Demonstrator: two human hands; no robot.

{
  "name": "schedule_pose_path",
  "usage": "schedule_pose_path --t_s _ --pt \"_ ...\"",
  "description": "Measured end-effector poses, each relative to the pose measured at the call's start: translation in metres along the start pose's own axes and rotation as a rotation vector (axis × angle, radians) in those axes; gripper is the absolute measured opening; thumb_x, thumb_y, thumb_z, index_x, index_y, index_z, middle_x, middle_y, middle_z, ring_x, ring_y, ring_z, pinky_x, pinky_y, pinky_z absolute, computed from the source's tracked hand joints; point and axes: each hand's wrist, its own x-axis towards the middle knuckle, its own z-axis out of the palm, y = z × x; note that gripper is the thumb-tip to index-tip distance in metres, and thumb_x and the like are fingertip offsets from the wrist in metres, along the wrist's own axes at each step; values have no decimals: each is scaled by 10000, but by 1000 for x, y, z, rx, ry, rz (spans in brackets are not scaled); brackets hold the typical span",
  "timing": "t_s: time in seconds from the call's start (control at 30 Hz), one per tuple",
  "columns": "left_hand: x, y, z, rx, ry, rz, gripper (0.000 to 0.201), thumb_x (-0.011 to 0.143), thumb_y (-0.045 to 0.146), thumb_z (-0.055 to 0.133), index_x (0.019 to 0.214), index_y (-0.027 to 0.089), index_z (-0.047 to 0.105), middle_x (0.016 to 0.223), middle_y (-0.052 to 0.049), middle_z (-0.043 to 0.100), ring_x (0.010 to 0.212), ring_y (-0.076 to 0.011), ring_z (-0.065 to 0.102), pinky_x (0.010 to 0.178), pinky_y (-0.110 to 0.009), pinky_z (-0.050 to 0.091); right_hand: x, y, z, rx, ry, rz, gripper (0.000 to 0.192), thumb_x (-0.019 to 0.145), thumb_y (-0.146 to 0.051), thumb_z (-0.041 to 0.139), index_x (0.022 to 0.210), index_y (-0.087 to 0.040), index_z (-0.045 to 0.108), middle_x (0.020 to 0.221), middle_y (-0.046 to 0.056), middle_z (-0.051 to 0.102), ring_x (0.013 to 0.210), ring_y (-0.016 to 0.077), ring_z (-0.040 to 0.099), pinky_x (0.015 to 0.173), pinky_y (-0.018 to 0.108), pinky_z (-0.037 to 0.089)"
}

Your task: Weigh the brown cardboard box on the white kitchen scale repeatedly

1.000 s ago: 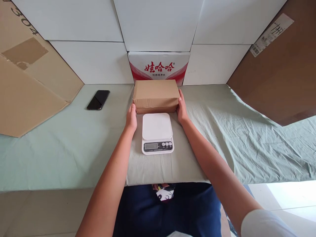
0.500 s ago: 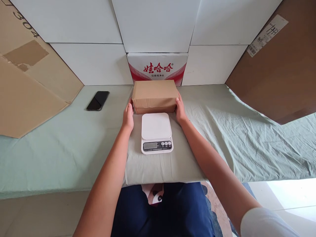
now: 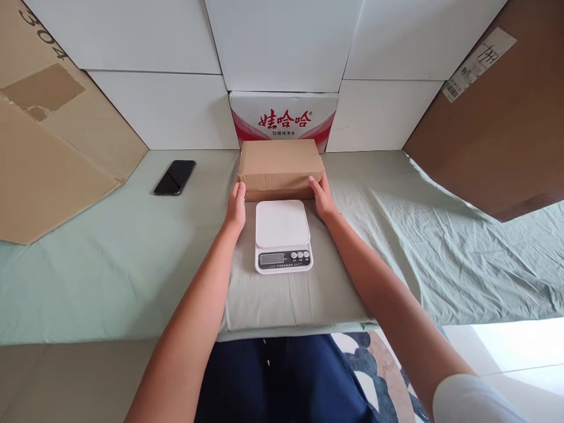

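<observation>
A brown cardboard box (image 3: 279, 164) sits behind the scale, closed on top. My left hand (image 3: 237, 204) grips its left side, thumb on the front corner and the other fingers hidden behind the side. On the opposite side, my right hand (image 3: 323, 197) holds the box with the thumb pressed on the front face near the right corner. Between my forearms lies a white digital kitchen scale (image 3: 283, 235), its display blank and its plate bare, just in front of the box.
A black phone (image 3: 175, 177) lies to the left on the green cloth (image 3: 176, 247). Behind the box stands a white and red carton (image 3: 284, 114) against white panels. Large cardboard sheets lean in at left (image 3: 66, 153) and right (image 3: 493, 123).
Both hands stay on the box. My right thumb has shifted slightly inward over its front face. The whole view has moved a little, and the scale stays in front of the box.
</observation>
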Motion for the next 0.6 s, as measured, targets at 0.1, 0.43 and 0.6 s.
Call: schedule_pose_path --t_s 0.1,0.43,0.6 --pt "-2 12 2 43 12 89 705 932 791 475 1399 282 618 1512 -98 634 1490 -262 533 1255 -394 385 0 -8 3 -30 34 -61 1007 842 -843 534 1666 -352 227 1740 -16 381 1697 240 156 1421 462 96" --pt "-91 69 -2 7 67 263 704 932 786 453 1313 239 678 1326 -120 712 1412 -331 589 1179 -424 465 -78 -46 -10 -223 -10 -332 1198 795 -837 626 1682 -381 -36 1823 -28 -46 1705 335 -60 1406 603 94" --pt "-134 79 -6 28 38 225 794 898 809 449 1393 222 645 1388 -149 673 1420 -363 568 1148 -452 495 -118 -52 -13 -189 -9 -263 1099 854 -808 562 1677 -420 -55 1818 -54 -2 1704 338 62 1393 632 179"
